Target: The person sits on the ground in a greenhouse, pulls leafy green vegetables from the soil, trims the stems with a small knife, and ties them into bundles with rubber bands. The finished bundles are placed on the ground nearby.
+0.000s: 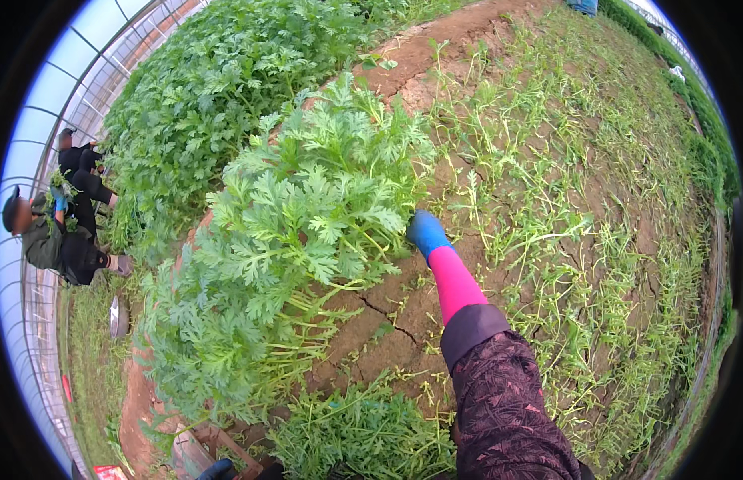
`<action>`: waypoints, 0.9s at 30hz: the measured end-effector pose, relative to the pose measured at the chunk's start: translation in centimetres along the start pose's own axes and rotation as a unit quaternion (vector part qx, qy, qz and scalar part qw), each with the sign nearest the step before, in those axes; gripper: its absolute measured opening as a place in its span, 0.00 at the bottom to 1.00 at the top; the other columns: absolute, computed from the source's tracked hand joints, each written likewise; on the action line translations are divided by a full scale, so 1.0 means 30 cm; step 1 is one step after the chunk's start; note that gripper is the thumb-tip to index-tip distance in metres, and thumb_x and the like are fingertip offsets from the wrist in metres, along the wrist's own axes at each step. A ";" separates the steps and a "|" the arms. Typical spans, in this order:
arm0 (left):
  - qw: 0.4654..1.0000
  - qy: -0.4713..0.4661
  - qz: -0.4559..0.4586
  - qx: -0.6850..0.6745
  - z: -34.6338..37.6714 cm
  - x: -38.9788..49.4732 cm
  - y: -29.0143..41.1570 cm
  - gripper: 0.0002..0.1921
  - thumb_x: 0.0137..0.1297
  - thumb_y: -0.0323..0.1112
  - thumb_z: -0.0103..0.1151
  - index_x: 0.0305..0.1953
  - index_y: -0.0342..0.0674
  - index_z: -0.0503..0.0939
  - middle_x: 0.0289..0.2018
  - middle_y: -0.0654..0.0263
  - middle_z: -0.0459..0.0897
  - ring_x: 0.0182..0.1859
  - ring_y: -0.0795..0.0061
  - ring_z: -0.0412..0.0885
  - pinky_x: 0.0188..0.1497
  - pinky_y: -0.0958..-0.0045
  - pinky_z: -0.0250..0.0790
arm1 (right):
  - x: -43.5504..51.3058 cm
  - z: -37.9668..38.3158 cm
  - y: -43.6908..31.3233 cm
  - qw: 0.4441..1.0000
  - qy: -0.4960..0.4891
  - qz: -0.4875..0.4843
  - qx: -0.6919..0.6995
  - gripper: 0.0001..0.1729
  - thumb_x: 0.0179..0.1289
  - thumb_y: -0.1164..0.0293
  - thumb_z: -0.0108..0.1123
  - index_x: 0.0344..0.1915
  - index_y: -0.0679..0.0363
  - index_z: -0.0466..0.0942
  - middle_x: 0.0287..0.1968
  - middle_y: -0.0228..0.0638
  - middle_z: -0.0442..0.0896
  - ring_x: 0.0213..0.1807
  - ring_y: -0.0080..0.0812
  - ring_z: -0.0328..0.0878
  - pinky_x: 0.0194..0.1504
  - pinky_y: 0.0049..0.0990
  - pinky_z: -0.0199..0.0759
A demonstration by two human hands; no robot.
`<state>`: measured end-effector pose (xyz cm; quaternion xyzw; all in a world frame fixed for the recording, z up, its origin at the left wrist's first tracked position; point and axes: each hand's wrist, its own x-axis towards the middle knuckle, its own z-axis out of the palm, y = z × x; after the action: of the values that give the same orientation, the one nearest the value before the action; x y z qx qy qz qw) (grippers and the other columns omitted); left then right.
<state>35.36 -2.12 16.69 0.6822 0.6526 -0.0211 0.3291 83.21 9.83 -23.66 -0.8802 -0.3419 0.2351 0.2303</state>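
My right hand (425,231), in a blue glove with a pink cuff, reaches to the right edge of a stand of lobed-leaf green plants (323,198). Its fingertips are hidden against the low stems and leaves, so its grip cannot be made out. What looks like my left hand (218,469), in a dark blue glove, shows only in part at the bottom edge, beside a wooden frame (194,453); its fingers cannot be read. A heap of cut greens (365,435) lies close in front of me, between the two hands.
Cracked soil with scattered stems and small greens (557,240) stretches to the right. A dense leafy bed (185,114) rises at upper left. Two people (44,240) sit beside it, one with greens in a blue-gloved hand. A metal basin (119,318) stands below them.
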 end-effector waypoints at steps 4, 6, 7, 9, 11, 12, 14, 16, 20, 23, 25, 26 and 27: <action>1.000 -0.009 0.009 -0.010 -0.002 0.004 -0.005 0.21 0.59 0.22 0.57 0.56 0.34 0.76 0.44 0.55 0.84 0.49 0.67 0.81 0.56 0.68 0.69 | 0.069 0.057 0.057 0.987 0.080 -0.096 -0.098 0.13 0.57 0.68 0.56 0.41 0.58 0.82 0.40 0.52 0.83 0.43 0.52 0.82 0.44 0.44 0.76; 1.000 -0.016 0.019 -0.007 -0.003 0.005 -0.011 0.21 0.59 0.23 0.58 0.56 0.34 0.76 0.44 0.55 0.84 0.49 0.68 0.81 0.56 0.68 0.69 | 0.092 0.123 0.078 0.996 0.018 -0.082 0.006 0.14 0.57 0.67 0.57 0.42 0.59 0.82 0.40 0.52 0.83 0.43 0.52 0.82 0.43 0.44 0.76; 1.000 -0.018 0.025 -0.005 -0.003 0.004 -0.013 0.21 0.59 0.23 0.58 0.56 0.34 0.76 0.44 0.55 0.84 0.49 0.68 0.81 0.56 0.68 0.69 | 0.099 0.149 0.087 0.996 0.004 -0.062 0.058 0.14 0.57 0.67 0.57 0.42 0.59 0.81 0.40 0.52 0.83 0.43 0.52 0.82 0.43 0.44 0.76; 0.999 -0.016 0.027 -0.012 -0.004 0.002 -0.019 0.21 0.59 0.24 0.58 0.56 0.34 0.76 0.44 0.55 0.84 0.48 0.68 0.81 0.55 0.68 0.69 | 0.086 0.176 0.108 0.993 0.049 -0.075 0.075 0.16 0.55 0.66 0.59 0.42 0.63 0.81 0.39 0.55 0.83 0.43 0.53 0.82 0.43 0.44 0.75; 1.000 -0.011 0.015 -0.025 -0.007 -0.002 -0.024 0.21 0.59 0.23 0.58 0.57 0.34 0.76 0.43 0.55 0.85 0.48 0.68 0.81 0.55 0.68 0.69 | 0.042 0.159 0.138 0.963 0.133 -0.091 0.218 0.18 0.54 0.65 0.60 0.41 0.65 0.81 0.39 0.56 0.83 0.43 0.55 0.82 0.43 0.43 0.75; 0.999 -0.011 0.023 -0.024 -0.010 -0.003 -0.026 0.21 0.59 0.23 0.58 0.57 0.34 0.76 0.44 0.55 0.84 0.48 0.68 0.81 0.55 0.68 0.69 | 0.044 0.120 0.145 0.993 0.060 0.008 0.097 0.18 0.53 0.66 0.60 0.40 0.67 0.81 0.38 0.58 0.83 0.41 0.56 0.81 0.44 0.43 0.75; 0.999 -0.014 0.039 -0.023 -0.015 -0.005 -0.030 0.21 0.59 0.23 0.58 0.56 0.33 0.76 0.44 0.55 0.84 0.48 0.68 0.81 0.55 0.68 0.69 | -0.035 0.043 0.204 0.973 0.043 0.015 0.226 0.15 0.54 0.73 0.57 0.42 0.68 0.79 0.36 0.56 0.84 0.37 0.52 0.83 0.40 0.42 0.76; 0.999 -0.019 0.034 -0.030 -0.016 -0.008 -0.033 0.21 0.59 0.22 0.58 0.56 0.33 0.76 0.44 0.55 0.84 0.48 0.68 0.81 0.55 0.68 0.69 | -0.089 0.012 0.227 0.931 -0.086 0.094 0.343 0.18 0.54 0.76 0.57 0.47 0.66 0.77 0.37 0.53 0.84 0.37 0.48 0.84 0.40 0.40 0.76; 0.999 -0.018 0.019 -0.023 -0.014 -0.020 -0.032 0.21 0.59 0.21 0.57 0.56 0.33 0.76 0.44 0.55 0.84 0.49 0.68 0.81 0.56 0.68 0.69 | -0.061 0.141 0.137 0.965 0.005 -0.164 0.204 0.23 0.55 0.72 0.61 0.52 0.63 0.74 0.36 0.50 0.84 0.37 0.46 0.83 0.42 0.40 0.76; 0.999 -0.020 0.023 -0.021 -0.013 -0.028 -0.025 0.22 0.58 0.21 0.58 0.56 0.33 0.77 0.45 0.55 0.84 0.49 0.68 0.81 0.56 0.68 0.69 | 0.051 0.240 0.091 0.989 0.005 -0.142 -0.039 0.17 0.56 0.68 0.57 0.46 0.61 0.79 0.41 0.53 0.83 0.43 0.51 0.82 0.45 0.41 0.76; 1.000 -0.012 0.025 -0.014 -0.013 -0.030 -0.018 0.21 0.57 0.21 0.58 0.55 0.33 0.77 0.46 0.55 0.84 0.49 0.68 0.80 0.56 0.68 0.69 | 0.112 0.279 0.084 0.990 0.042 -0.120 -0.058 0.16 0.57 0.68 0.55 0.44 0.61 0.81 0.43 0.55 0.83 0.45 0.53 0.81 0.47 0.42 0.76; 1.000 -0.008 0.026 -0.012 -0.013 -0.030 -0.014 0.21 0.57 0.20 0.59 0.55 0.33 0.77 0.46 0.55 0.83 0.50 0.68 0.80 0.57 0.68 0.69 | 0.137 0.296 0.081 0.986 0.089 -0.132 -0.057 0.16 0.58 0.67 0.54 0.43 0.61 0.81 0.43 0.55 0.82 0.45 0.53 0.81 0.47 0.42 0.76; 1.000 -0.010 0.027 -0.011 -0.013 -0.031 -0.010 0.21 0.57 0.21 0.59 0.55 0.33 0.77 0.46 0.55 0.83 0.50 0.68 0.80 0.56 0.68 0.69 | 0.151 0.310 0.078 0.986 0.059 -0.153 -0.041 0.16 0.58 0.67 0.54 0.43 0.61 0.81 0.43 0.54 0.82 0.45 0.53 0.81 0.47 0.42 0.76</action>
<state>34.78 -2.75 17.30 0.6957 0.6306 -0.0113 0.3438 82.01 13.76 -33.45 -0.8388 -0.4676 0.1301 0.2468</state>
